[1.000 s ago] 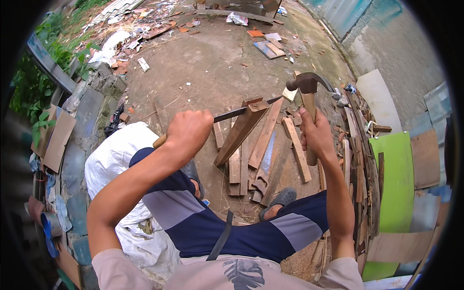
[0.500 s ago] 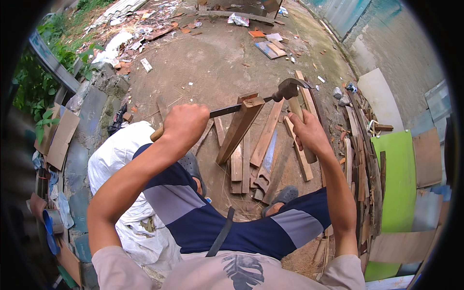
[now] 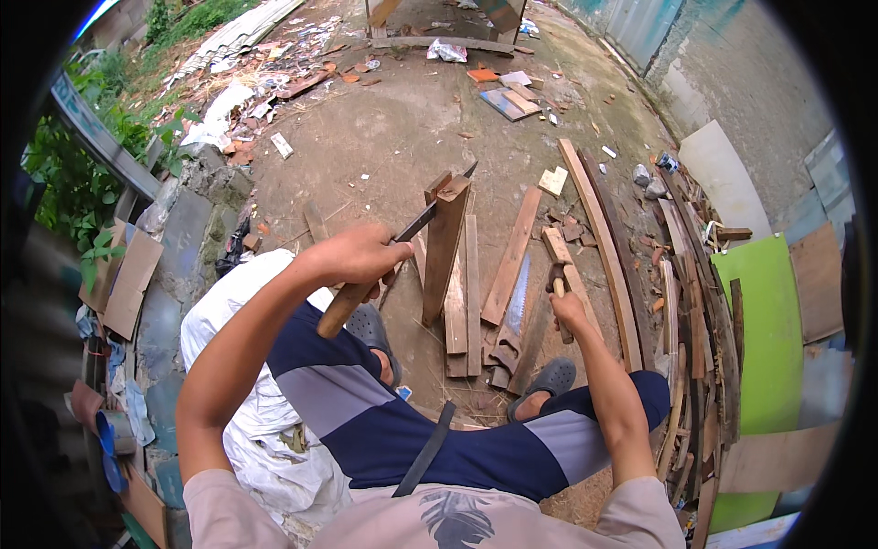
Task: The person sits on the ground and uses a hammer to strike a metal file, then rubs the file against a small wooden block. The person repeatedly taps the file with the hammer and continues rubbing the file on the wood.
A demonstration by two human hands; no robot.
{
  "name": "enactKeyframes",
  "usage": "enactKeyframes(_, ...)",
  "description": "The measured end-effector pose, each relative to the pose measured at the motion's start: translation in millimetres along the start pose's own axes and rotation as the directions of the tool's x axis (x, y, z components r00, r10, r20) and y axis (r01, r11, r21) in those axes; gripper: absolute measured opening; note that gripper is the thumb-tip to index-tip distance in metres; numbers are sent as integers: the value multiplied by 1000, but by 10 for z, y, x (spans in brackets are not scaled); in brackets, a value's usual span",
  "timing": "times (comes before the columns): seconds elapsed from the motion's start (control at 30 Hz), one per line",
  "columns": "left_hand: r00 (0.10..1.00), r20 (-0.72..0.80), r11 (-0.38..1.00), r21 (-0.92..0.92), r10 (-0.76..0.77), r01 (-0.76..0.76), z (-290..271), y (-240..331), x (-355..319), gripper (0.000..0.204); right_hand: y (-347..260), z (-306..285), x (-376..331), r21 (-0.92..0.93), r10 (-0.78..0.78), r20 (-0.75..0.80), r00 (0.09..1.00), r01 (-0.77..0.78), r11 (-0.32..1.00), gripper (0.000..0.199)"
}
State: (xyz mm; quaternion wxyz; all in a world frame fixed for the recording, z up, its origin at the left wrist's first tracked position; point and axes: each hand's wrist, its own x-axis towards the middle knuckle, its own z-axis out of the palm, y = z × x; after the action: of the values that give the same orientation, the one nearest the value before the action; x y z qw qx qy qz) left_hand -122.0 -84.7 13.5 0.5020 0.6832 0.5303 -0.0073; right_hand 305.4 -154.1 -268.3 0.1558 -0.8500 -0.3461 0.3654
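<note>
My left hand point(image 3: 366, 256) is closed around a machete with a thick wooden handle point(image 3: 343, 309). Its dark blade point(image 3: 419, 222) slants away from me, tip upward, at the top of an upright wooden post point(image 3: 446, 242). A thinner strip point(image 3: 437, 186) stands against the post's far left side, with the blade passing between them. Over by my right knee, my right hand point(image 3: 571, 314) grips a claw hammer point(image 3: 556, 274), held low and apart from the post; my fist hides part of its handle.
A handsaw point(image 3: 513, 320) lies among wooden strips point(image 3: 512, 256) between my feet. Long boards point(image 3: 604, 247) and a timber pile point(image 3: 700, 311) line the right. At my left is a white sack point(image 3: 274, 430). Scraps point(image 3: 517, 99) lie farther ahead.
My right hand has brought the hammer down from the blade's tip end toward my right knee. The machete has swung from nearly level to a slant, its handle lower and nearer me.
</note>
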Motion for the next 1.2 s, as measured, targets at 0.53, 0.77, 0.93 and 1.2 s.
enactKeyframes(0.53, 999, 43, 409, -911, -20, 48, 833, 297, 262, 51, 2177, 161, 39, -513, 362, -102, 927, -360, 779, 42)
enactKeyframes(0.77, 1000, -31, 444, -895, 4, -29, 1203, 666, 512, 63, 1500, 162, 308, -424, 30, -313, 949, -169, 890, 46)
enactKeyframes(0.93, 988, -151, 493, -858, 24, -143, 1355, 583, 592, 63, -938, -536, -864, 399, -254, 303, 919, 119, 909, 77)
enactKeyframes(1.2, 909, -358, 738, -551, 214, -391, 1750, 619, 743, 57, -1354, -815, -2215, 617, -576, 243, 780, 334, 713, 50)
